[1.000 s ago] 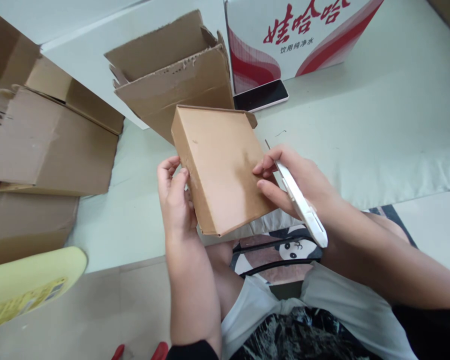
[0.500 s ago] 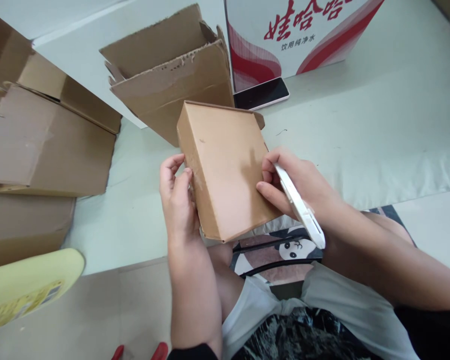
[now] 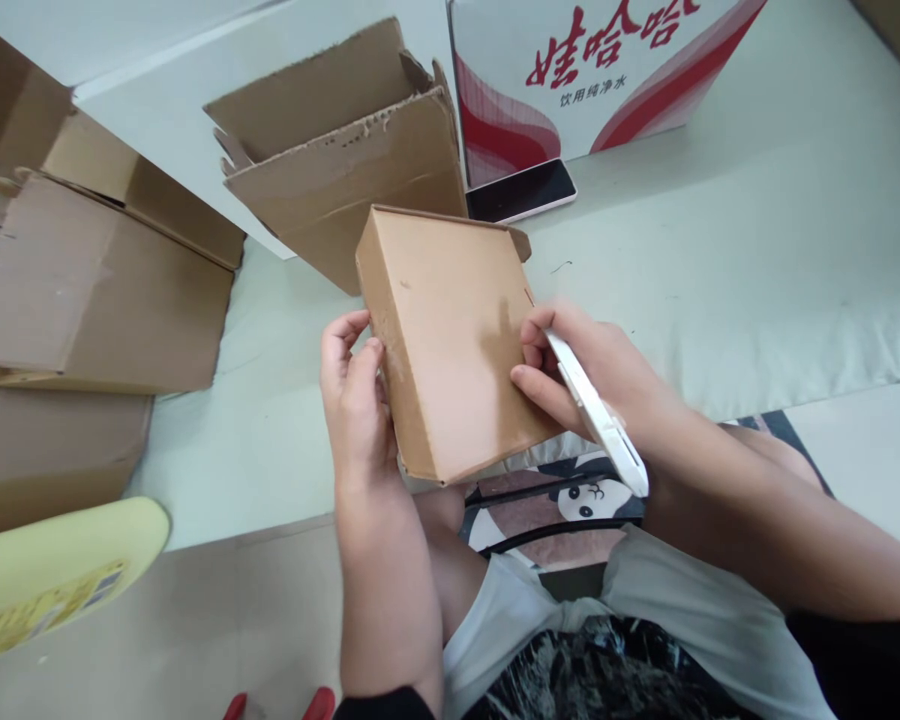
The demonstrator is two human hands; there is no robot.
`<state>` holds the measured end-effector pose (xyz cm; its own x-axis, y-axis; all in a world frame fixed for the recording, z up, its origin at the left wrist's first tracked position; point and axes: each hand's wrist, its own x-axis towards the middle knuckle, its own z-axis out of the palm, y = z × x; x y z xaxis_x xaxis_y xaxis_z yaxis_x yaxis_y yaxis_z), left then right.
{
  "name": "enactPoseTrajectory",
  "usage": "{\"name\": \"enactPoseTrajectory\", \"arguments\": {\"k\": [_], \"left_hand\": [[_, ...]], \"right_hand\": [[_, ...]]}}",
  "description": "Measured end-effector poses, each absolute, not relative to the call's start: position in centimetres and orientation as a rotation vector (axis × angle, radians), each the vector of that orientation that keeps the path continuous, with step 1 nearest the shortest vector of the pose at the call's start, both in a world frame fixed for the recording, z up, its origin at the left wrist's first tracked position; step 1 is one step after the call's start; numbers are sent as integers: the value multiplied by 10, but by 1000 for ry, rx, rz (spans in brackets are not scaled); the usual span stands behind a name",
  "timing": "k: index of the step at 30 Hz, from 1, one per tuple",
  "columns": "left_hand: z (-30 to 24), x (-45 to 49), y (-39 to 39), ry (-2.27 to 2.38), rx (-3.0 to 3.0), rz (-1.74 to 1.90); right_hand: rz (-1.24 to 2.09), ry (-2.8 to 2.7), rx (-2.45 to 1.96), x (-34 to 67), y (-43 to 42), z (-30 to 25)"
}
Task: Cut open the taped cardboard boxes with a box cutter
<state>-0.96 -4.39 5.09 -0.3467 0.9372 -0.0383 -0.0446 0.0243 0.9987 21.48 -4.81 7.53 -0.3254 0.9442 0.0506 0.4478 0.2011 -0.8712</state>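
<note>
A small brown cardboard box [image 3: 454, 350] is tilted in front of me, its broad plain face turned up. My left hand [image 3: 356, 390] grips its left side, thumb and fingers closed on the edge; some fingertips are hidden behind it. At the box's right edge, my right hand [image 3: 581, 365] is closed around a white utility knife [image 3: 596, 415]. The knife's rear end points down toward my lap, and its front end is hidden by my fingers. My right thumb rests against the box face.
Behind the box stand an opened cardboard carton [image 3: 345, 150] and a white-and-red printed carton [image 3: 607, 80]. A phone [image 3: 525, 190] lies before them. Stacked cardboard boxes [image 3: 120, 280] are at left, above a yellow-green object [image 3: 82, 560]. A panda-print bag [image 3: 555, 510] is by my lap.
My right hand has shifted very slightly along the box's right edge, with a thin reddish slit or mark now visible just above it. The left hand keeps its grip.
</note>
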Motion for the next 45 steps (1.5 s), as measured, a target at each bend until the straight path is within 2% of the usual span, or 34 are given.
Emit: {"name": "enactPoseTrajectory", "arguments": {"k": [23,45], "left_hand": [[50,-14,-44,1369,1026,1458],[44,-26,-43,1372,914,1291]], "right_hand": [[1005,-1849,-1330,215,-48,74],[1079,-1845,-1294,209,-50,74]]}}
